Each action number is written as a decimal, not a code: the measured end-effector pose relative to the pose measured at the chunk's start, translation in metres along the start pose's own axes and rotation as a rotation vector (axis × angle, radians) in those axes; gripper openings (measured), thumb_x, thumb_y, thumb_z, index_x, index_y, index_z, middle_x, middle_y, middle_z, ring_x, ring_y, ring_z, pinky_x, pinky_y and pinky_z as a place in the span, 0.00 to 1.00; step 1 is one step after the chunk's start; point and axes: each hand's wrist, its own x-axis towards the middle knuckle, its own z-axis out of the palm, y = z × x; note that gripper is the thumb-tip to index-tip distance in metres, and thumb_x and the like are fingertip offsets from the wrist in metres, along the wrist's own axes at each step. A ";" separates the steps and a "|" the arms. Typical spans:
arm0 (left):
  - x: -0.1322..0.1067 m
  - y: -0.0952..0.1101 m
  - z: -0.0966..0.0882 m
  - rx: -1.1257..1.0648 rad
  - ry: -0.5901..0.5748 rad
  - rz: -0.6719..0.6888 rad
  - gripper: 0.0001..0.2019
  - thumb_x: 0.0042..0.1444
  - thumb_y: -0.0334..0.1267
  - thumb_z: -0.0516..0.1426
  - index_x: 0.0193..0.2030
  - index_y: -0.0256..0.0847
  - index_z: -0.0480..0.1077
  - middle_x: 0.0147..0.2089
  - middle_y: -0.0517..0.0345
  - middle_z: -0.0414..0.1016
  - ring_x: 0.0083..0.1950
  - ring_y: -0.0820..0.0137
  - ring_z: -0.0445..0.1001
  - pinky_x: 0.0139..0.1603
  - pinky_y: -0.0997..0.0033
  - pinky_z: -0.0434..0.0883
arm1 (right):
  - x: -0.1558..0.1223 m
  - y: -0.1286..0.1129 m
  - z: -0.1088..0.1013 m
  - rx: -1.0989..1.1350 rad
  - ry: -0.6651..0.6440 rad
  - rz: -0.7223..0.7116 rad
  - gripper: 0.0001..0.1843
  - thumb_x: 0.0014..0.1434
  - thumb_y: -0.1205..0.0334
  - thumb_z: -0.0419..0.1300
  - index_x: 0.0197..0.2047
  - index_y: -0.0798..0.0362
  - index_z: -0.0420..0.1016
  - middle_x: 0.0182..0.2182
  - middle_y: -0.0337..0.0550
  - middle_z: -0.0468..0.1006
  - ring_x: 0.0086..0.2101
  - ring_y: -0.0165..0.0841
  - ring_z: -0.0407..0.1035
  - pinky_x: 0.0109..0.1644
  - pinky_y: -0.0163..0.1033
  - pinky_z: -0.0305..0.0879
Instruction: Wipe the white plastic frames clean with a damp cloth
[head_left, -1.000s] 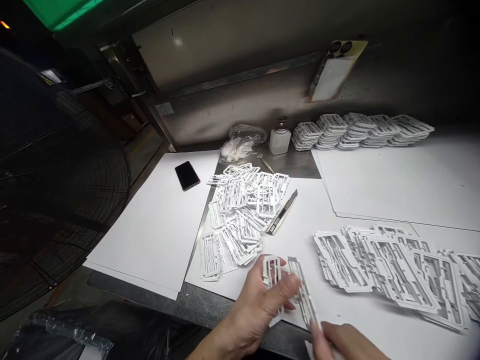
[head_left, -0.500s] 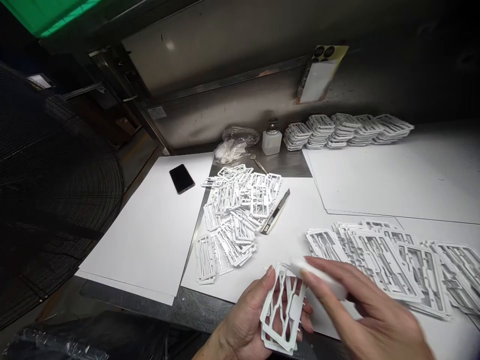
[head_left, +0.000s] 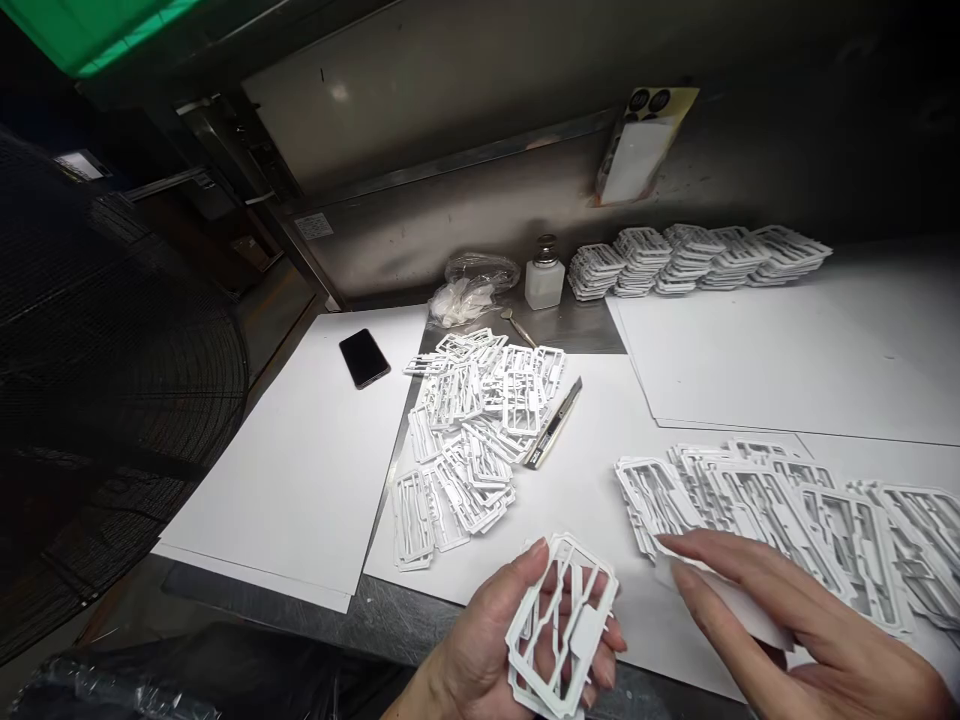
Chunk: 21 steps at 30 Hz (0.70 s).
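Frames in hand: white plastic frames (head_left: 562,625), thin and flat, with open windows and slanted bars inside; a small stack of them, near the front edge of the table.
Left hand: the left hand (head_left: 495,650) was closed around this stack, thumb on the top left corner, fingers under and around the right side.
Right hand: the right hand (head_left: 795,630) was flat and open, fingers stretched and slightly apart, lying over a thin white piece (head_left: 731,600), possibly paper, at the near right; it gripped nothing firmly that I could see.
Row of frames: more white frames (head_left: 772,510) lay overlapping like fallen cards, just beyond the right hand's fingertips.
Loose pile: smaller white frames (head_left: 472,430) in a messy heap, left of centre.
Knife: a metal utility knife (head_left: 553,424), narrow, touching the right side of the heap.
Paper: smooth white sheets (head_left: 300,470) covered the steel table (head_left: 420,615).
Far side: neat stacks of frames (head_left: 697,258) along the wall.
Bottle: a small white bottle (head_left: 544,275) with a metal top, its content not visible.
Bag: a clear plastic bag (head_left: 472,285) with white material inside.
Phone: a black phone (head_left: 364,357) on the left sheet.
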 end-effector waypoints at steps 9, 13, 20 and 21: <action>-0.019 0.013 0.014 0.394 0.016 0.002 0.23 0.59 0.49 0.51 0.36 0.26 0.74 0.28 0.47 0.74 0.22 0.74 0.72 0.18 0.81 0.64 | 0.045 -0.025 -0.016 0.200 -0.716 -0.140 0.12 0.68 0.57 0.47 0.36 0.46 0.69 0.28 0.33 0.73 0.25 0.27 0.68 0.27 0.32 0.61; -0.021 0.016 0.014 0.486 0.025 -0.014 0.22 0.58 0.50 0.52 0.36 0.28 0.73 0.28 0.48 0.74 0.21 0.75 0.71 0.18 0.82 0.63 | 0.045 -0.026 -0.019 0.124 -0.797 -0.125 0.16 0.68 0.55 0.45 0.32 0.46 0.67 0.26 0.33 0.71 0.24 0.27 0.66 0.27 0.35 0.56; -0.021 0.018 0.011 0.584 0.037 -0.032 0.23 0.56 0.52 0.53 0.37 0.28 0.73 0.28 0.49 0.74 0.21 0.75 0.70 0.19 0.80 0.63 | 0.049 -0.031 -0.021 -0.040 -0.916 -0.147 0.19 0.69 0.55 0.40 0.29 0.48 0.62 0.25 0.34 0.69 0.24 0.29 0.65 0.27 0.37 0.50; -0.021 0.018 0.013 0.598 0.046 -0.034 0.23 0.56 0.52 0.53 0.36 0.28 0.73 0.28 0.50 0.73 0.21 0.75 0.70 0.19 0.81 0.62 | 0.050 -0.031 -0.021 -0.057 -0.921 -0.156 0.19 0.69 0.55 0.40 0.29 0.48 0.63 0.25 0.34 0.69 0.24 0.29 0.65 0.27 0.37 0.50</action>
